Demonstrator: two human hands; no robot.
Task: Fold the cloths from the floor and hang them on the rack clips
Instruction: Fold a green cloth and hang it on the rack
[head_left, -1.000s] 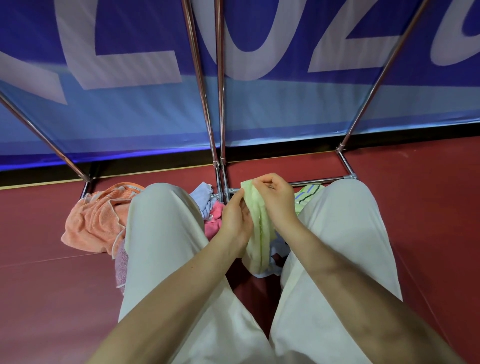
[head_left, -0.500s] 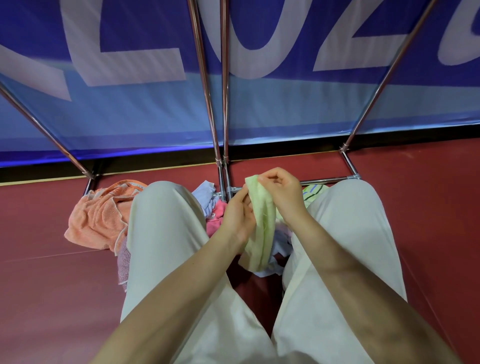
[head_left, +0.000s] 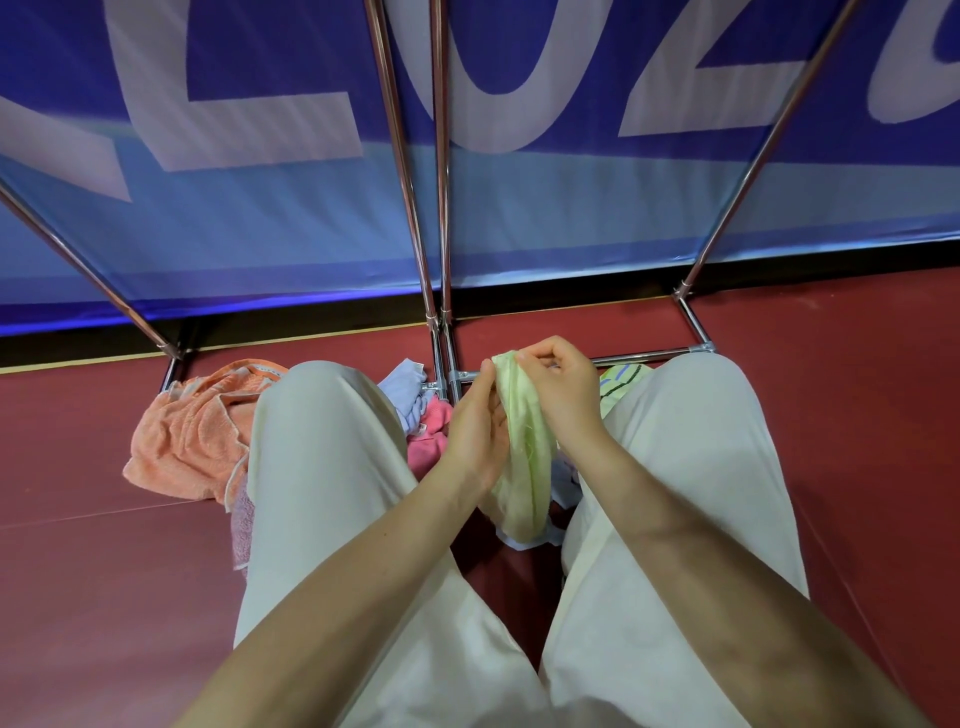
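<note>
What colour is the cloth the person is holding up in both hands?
Pale green. The green cloth shows best in the head view, pinched between the left hand and right hand.

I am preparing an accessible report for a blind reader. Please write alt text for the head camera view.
A crouching person's left hand and right hand pinch the top of a pale green folded cloth hanging between white-trousered knees. Behind lie a crumpled orange towel and pink and light blue cloths on a red floor, before a metal rack's poles.
</note>
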